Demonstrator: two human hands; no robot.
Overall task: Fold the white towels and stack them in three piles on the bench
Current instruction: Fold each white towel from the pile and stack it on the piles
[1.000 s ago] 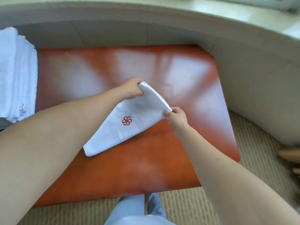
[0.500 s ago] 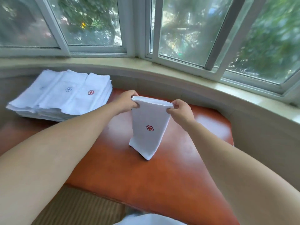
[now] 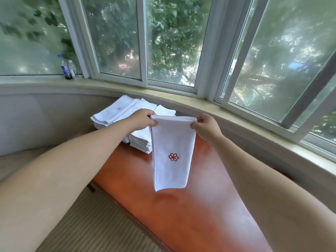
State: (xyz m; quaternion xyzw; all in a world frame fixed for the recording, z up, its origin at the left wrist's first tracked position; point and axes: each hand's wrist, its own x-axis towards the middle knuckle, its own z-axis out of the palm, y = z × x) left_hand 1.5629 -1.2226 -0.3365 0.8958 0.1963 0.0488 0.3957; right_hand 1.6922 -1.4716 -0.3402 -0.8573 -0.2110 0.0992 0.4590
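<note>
A folded white towel (image 3: 171,153) with a red flower emblem hangs upright in the air above the red-brown bench (image 3: 181,211). My left hand (image 3: 142,120) pinches its top left corner and my right hand (image 3: 205,127) pinches its top right corner. The towel's lower edge hangs free just above the bench top. Behind it, at the bench's far end, lie piles of folded white towels (image 3: 120,113), side by side; the towel and my left hand hide part of them.
A curved window sill (image 3: 236,113) and wall run close behind the bench. Two bottles (image 3: 68,68) stand on the sill at the far left. Striped carpet (image 3: 91,224) lies to the bench's left.
The towel has been lifted off the bench and now hangs higher, held by both top corners. My view has swung up and left, toward the piles at the far end.
</note>
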